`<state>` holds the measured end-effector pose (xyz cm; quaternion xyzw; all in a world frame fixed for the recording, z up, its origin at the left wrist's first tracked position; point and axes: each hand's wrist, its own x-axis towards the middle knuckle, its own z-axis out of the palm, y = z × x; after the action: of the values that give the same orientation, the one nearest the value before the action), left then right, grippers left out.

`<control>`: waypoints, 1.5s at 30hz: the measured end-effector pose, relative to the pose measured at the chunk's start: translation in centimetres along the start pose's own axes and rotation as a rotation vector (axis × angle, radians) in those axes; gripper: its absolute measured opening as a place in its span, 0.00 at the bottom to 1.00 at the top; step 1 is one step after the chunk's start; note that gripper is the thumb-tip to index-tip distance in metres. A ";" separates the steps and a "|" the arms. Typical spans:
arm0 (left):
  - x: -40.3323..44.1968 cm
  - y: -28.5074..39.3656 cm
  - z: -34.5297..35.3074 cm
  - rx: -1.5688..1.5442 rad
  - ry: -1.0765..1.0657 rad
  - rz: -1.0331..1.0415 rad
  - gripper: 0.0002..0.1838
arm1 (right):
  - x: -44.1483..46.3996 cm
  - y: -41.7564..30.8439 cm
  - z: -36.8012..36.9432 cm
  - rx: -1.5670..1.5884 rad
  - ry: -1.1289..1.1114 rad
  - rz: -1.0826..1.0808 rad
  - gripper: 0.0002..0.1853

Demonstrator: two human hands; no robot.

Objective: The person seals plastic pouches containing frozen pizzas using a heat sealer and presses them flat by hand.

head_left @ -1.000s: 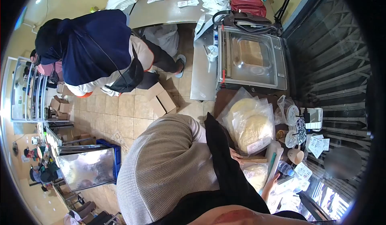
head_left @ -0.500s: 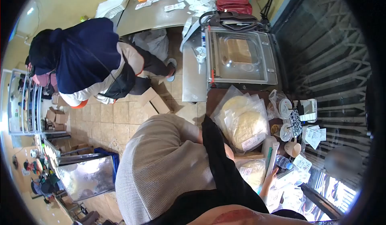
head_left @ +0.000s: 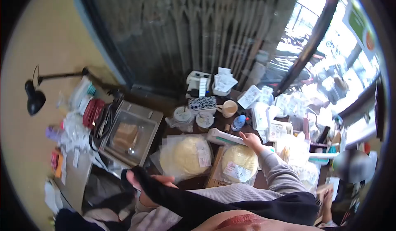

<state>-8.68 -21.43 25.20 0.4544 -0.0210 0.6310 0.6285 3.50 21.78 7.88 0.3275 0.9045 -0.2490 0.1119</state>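
My right hand grips the right part of a long white box with a green stripe. Just in front of that hand, a clear bag with a round, pale yellow, flat item and a printed label lies on a brown board. A stack of similar bagged rounds is to its left. My left hand is nearer my body, below that stack, with fingers stretched out and apart. Black cloth hangs across it and hides much of the palm.
Behind the box are a water bottle, a mug, lidded tubs and a small printer. At left is a clear-lidded machine. Another person's hand shows at lower right; another person is at lower left.
My view has swung right, from the floor and the other person toward the table and folding gate. My left hand has come into view. My right hand is still at the white box.
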 end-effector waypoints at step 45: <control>-2.2 -21.0 -12.9 1.108 0.959 -1.122 0.22 | -21.1 -2.8 10.9 0.037 0.348 -0.378 0.35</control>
<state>0.90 -11.03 4.90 0.3237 0.7701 0.2745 0.4763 18.17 2.91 7.41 0.1926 0.9506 -0.2220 -0.0999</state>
